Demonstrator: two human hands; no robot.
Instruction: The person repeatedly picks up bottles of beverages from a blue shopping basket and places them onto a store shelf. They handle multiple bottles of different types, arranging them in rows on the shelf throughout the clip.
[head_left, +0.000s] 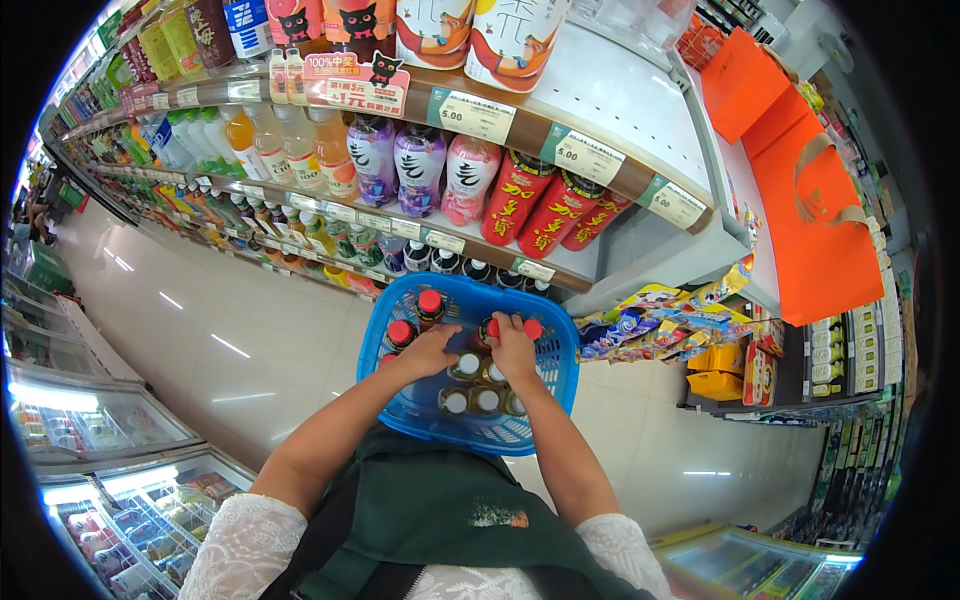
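A blue plastic shopping basket (469, 281) is in front of my body, with several bottles inside. My left hand (431, 354) reaches over its left half, thumb and forefinger apart with nothing visible between them. Close by stand a red-capped bottle (430, 303) and another red-capped bottle (400, 332); a third red cap is partly covered by my wrist. My right hand (514, 345) has its fingers around the tops of red-capped bottles (532, 328) at the basket's right. White-capped bottles (469, 365) stand upright between and below my hands.
Ahead is a drinks shelf (465, 240) with bottles, red cans (517, 196) and price tags. Snack packets (660, 322) hang at its right end, beneath orange bags (817, 217). Glass-topped freezers (142, 517) stand behind left, with another freezer (750, 562) behind right.
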